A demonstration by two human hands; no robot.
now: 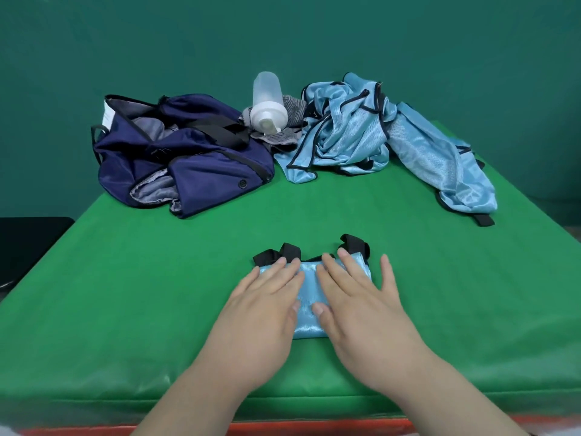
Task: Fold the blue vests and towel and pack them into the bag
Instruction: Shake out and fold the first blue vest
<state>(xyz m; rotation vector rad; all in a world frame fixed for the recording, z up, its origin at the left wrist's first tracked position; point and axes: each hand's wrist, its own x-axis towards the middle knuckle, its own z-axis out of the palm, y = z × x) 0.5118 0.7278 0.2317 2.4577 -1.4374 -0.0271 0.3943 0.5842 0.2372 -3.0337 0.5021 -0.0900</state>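
Observation:
A light-blue vest (309, 297), folded into a small packet with black straps at its far edge, lies on the green mat near me. My left hand (267, 306) and my right hand (361, 303) both press flat on it with straight fingers, side by side. A heap of unfolded light-blue vests (349, 130) lies at the back right, one of them trailing toward the right edge. The navy bag (179, 152) sits open at the back left, grey cloth showing inside. A grey striped towel (290, 121) lies crumpled between bag and vests.
A clear plastic shaker bottle (267, 102) with a white lid lies on the towel. The green mat (125, 278) ends close to me at an orange edge. A black object (28, 243) stands off the mat at the left.

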